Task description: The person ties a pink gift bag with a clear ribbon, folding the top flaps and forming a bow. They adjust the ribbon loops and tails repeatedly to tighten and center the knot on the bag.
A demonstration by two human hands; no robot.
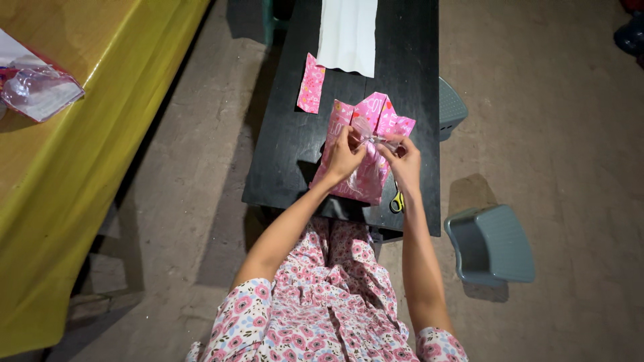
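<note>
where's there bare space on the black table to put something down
The black table is bare along its left side, below the small pink paper strip and left of the pink wrapped parcel. Another free strip runs down the right edge, right of the white paper sheet. The near middle is crowded: left hand, right hand, parcel and yellow-handled scissors.

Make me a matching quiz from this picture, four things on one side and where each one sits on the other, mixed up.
Things:
1. pink parcel
2. scissors
3. white sheet
4. grey stool

Places:
A. far end of the black table
B. on the floor, right of the table
C. under both hands, left hand and right hand
D. near table edge, beside the right wrist

Pairs: 1-C, 2-D, 3-A, 4-B
</note>
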